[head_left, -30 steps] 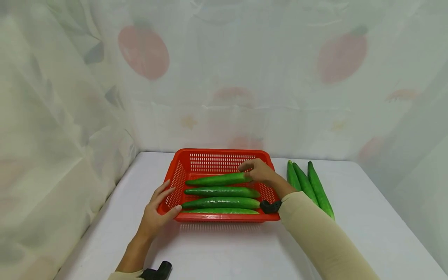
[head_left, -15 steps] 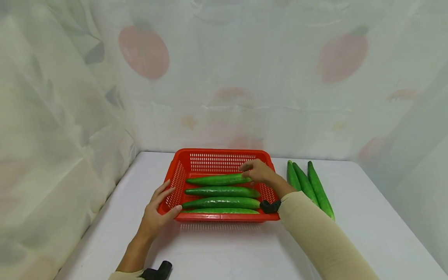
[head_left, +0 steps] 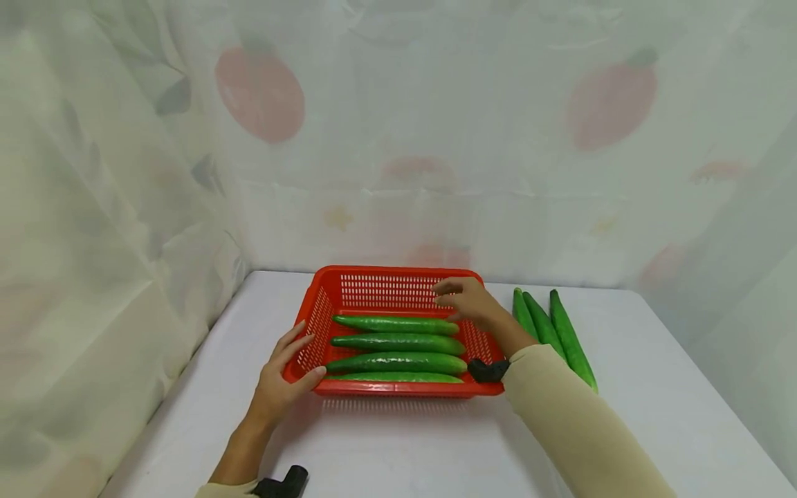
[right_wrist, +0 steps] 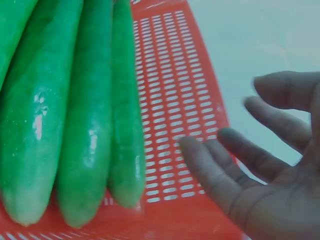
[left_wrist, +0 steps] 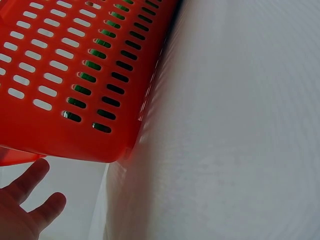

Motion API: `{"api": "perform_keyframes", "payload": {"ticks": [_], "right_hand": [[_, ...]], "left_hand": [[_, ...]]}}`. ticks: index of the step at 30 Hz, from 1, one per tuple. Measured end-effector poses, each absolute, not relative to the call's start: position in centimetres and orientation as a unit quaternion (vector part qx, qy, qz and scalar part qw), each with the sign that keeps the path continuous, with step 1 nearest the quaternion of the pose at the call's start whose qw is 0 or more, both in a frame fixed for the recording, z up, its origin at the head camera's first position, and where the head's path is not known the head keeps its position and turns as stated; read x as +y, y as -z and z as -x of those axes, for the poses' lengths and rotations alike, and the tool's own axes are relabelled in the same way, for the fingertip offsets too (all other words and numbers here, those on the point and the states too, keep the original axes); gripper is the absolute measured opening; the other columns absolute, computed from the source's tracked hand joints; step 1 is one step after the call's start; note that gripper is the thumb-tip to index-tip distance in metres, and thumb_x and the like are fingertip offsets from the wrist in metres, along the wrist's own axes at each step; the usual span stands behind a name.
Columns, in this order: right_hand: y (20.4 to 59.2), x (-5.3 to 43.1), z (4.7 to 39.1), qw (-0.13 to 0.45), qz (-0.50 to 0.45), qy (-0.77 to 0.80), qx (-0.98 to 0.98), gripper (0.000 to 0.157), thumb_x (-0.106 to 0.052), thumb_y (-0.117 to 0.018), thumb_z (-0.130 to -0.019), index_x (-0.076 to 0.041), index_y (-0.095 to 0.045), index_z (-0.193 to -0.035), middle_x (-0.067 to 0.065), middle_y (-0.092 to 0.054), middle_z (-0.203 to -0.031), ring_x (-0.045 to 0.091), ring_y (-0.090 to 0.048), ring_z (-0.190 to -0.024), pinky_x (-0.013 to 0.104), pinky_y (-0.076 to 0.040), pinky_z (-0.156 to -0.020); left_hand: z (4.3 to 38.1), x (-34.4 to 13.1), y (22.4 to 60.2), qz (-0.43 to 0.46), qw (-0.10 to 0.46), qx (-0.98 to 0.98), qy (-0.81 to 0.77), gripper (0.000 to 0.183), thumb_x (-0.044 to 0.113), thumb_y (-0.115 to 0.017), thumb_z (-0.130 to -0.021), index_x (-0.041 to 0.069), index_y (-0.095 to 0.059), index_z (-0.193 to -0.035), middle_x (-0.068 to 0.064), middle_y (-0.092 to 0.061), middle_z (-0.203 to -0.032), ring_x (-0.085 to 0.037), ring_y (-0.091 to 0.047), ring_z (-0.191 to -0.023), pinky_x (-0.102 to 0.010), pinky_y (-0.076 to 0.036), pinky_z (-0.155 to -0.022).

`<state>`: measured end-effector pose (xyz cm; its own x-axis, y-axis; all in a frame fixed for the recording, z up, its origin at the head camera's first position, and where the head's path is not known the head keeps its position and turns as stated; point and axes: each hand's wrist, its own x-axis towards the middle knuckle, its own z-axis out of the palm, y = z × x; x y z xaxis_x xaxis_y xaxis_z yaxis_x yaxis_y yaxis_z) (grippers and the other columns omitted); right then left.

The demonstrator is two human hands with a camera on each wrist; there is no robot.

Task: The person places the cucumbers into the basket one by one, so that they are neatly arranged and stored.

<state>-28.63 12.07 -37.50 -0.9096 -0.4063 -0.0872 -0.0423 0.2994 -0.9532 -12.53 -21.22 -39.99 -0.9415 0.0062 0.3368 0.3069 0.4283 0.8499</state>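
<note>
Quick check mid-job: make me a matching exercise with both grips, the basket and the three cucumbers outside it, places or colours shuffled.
Things
1. Left grip
2. Right grip
3. Basket
4. Three cucumbers

Places and colours
A. Over the basket's right end, holding nothing
B. On the white table, right of the basket
C. At the basket's left end
D. Red, with slotted walls

Pairs: 1-C, 2-A, 3-D, 4-B

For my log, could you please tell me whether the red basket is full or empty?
Neither, only partly filled: the red basket holds four cucumbers side by side, with free room above them.
</note>
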Motion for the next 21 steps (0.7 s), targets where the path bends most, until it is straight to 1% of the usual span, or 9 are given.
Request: {"api": "perform_keyframes", "payload": {"ticks": [5, 11, 14, 21], "right_hand": [[35.6, 12.9, 27.7, 0.145, 0.138, 0.622, 0.757, 0.035, -0.010, -0.058, -0.096, 0.001, -0.054, -0.129, 0.023, -0.047, -0.134, 0.039, -0.048, -0.120, 0.053, -0.049, -0.085], [33.4, 14.1, 26.0, 0.120, 0.137, 0.653, 0.735, 0.037, -0.010, -0.058, -0.097, 0.003, -0.052, -0.131, 0.022, -0.049, -0.132, 0.037, -0.051, -0.115, 0.051, -0.050, -0.083], [32.4, 14.9, 25.1, 0.095, 0.146, 0.655, 0.736, 0.039, -0.011, -0.059, -0.096, 0.003, -0.052, -0.131, 0.021, -0.050, -0.131, 0.035, -0.052, -0.114, 0.049, -0.051, -0.082], [30.2, 17.1, 23.2, 0.030, 0.156, 0.651, 0.742, 0.038, -0.015, -0.060, -0.096, 0.000, -0.053, -0.130, 0.022, -0.053, -0.127, 0.033, -0.057, -0.109, 0.048, -0.051, -0.082]], "left_hand": [[12.5, -21.3, 40.0, 0.098, 0.145, -0.833, 0.525, 0.054, 0.010, -0.073, -0.083, -0.001, -0.055, -0.132, -0.010, -0.034, -0.151, -0.030, -0.029, -0.136, -0.015, -0.037, -0.093], [12.6, -21.4, 40.0, 0.098, 0.146, -0.830, 0.529, 0.052, 0.008, -0.073, -0.082, -0.001, -0.056, -0.131, -0.014, -0.034, -0.150, -0.033, -0.029, -0.136, -0.015, -0.036, -0.094], [12.6, -21.4, 40.0, 0.096, 0.146, -0.831, 0.529, 0.052, 0.007, -0.073, -0.082, -0.002, -0.055, -0.130, -0.015, -0.034, -0.150, -0.033, -0.029, -0.136, -0.015, -0.036, -0.095], [12.5, -21.4, 40.0, 0.093, 0.144, -0.832, 0.528, 0.053, 0.007, -0.073, -0.082, -0.002, -0.055, -0.131, -0.015, -0.034, -0.150, -0.033, -0.028, -0.136, -0.016, -0.036, -0.095]]}}
